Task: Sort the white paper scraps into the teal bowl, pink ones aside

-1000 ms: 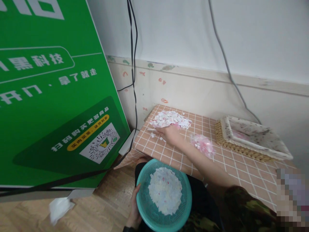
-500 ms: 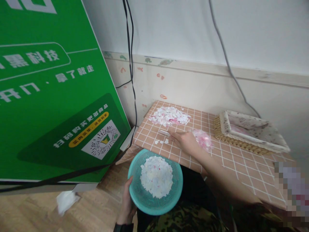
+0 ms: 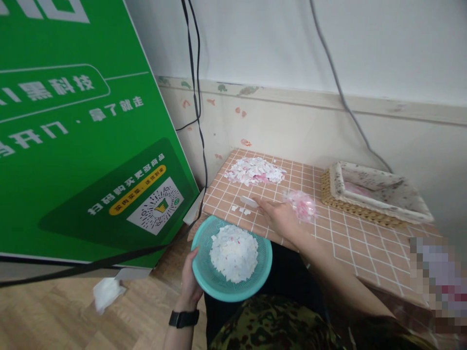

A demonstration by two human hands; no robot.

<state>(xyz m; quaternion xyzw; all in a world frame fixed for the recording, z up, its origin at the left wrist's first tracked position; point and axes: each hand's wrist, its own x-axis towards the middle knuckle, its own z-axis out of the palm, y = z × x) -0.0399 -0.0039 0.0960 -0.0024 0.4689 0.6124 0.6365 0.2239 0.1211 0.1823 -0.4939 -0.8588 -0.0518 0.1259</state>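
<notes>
Scraps (image 3: 247, 212) lie on the table (image 3: 365, 248) between pile (image 3: 251, 170) and basin (image 3: 268, 265). Right hand (image 3: 282, 218), nearly closed, pinches a white strip (image 3: 248, 201); left hand (image 3: 191, 279) clasps the basin's rim. Bundle (image 3: 302, 206) and basket (image 3: 327, 190) sit rightward.

Diffuse, moderately dim indoor light reached the scene from a source outside the frame. The wall (image 3: 251, 43) was palest across its upper middle and greyed toward the panel (image 3: 87, 160); soft-edged shading lay beside the black cords (image 3: 197, 97). Small highlights marked the clear wrapping of the packet (image 3: 302, 206). Deep shade gathered under the front edge of the counter (image 3: 357, 243), and the dark trousers (image 3: 292, 272) lost nearly all detail. Wide-angle distortion made the panel lean and stretched forms near the margins. Individual scraps (image 3: 233, 253) in the basin (image 3: 237, 292) merged softly. At lower right, a patch (image 3: 443, 287) was broken into coarse square blocks.
</notes>
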